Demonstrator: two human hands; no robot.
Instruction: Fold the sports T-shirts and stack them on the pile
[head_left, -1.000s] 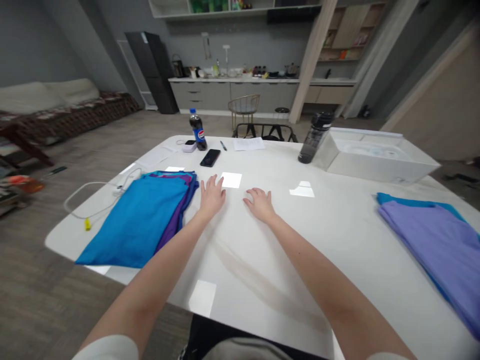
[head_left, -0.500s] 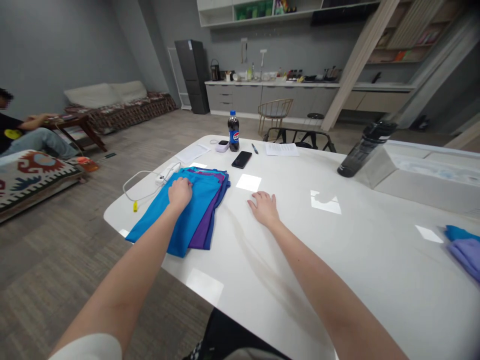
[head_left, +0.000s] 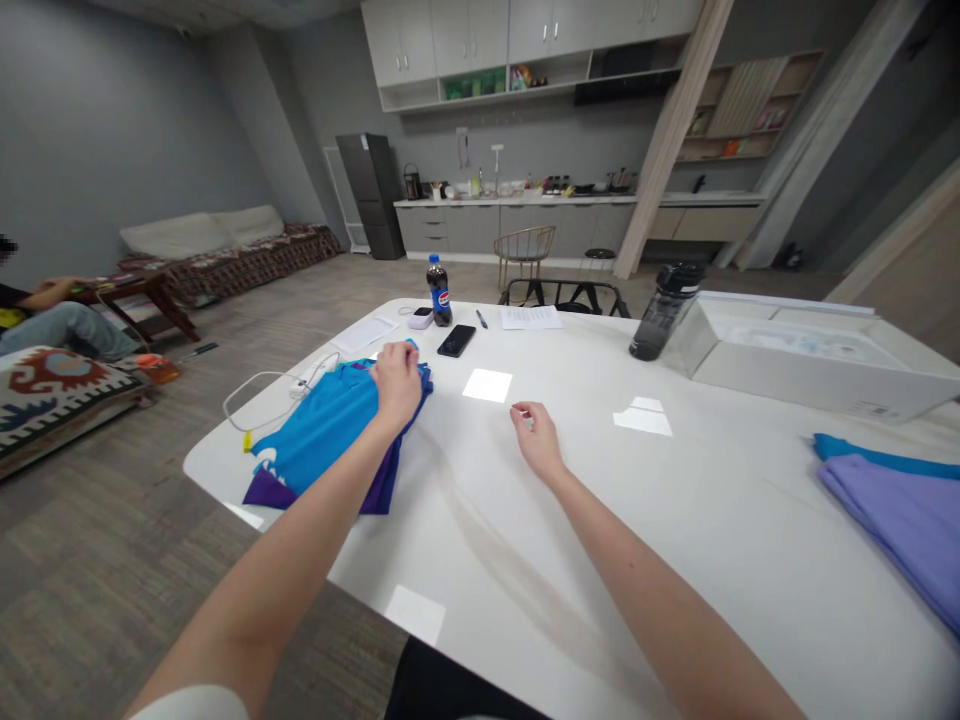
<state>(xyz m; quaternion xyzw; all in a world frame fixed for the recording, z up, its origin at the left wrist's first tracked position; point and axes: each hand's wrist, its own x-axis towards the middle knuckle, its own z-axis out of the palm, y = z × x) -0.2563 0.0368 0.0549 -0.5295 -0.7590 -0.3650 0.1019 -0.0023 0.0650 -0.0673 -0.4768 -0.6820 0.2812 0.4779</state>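
A bright blue T-shirt (head_left: 328,422) with a white print at its lower left lies on top of a stack of folded clothes, with purple fabric (head_left: 271,490) showing beneath. My left hand (head_left: 397,383) is over the far right corner of the stack, its fingers pinched on the blue T-shirt; a bit of blue cloth sticks up by the fingertips. Over the white table to the right hovers my right hand (head_left: 536,437), fingers curled and thumb near the index fingertip, nothing visible in them. The lower garments are partly hidden by my left forearm.
A phone (head_left: 457,341), cola bottle (head_left: 440,291), pen (head_left: 481,319) and papers (head_left: 531,317) are toward the far edge. A charging cable (head_left: 247,378) lies left of the stack. At right are a dark water bottle (head_left: 663,313), white box (head_left: 802,372) and lavender garment (head_left: 896,510).
My left hand has moved to the stack's far right corner, and the blue T-shirt has shifted, uncovering its white print. My right hand's fingers have curled in. The view has tilted up and turned right.
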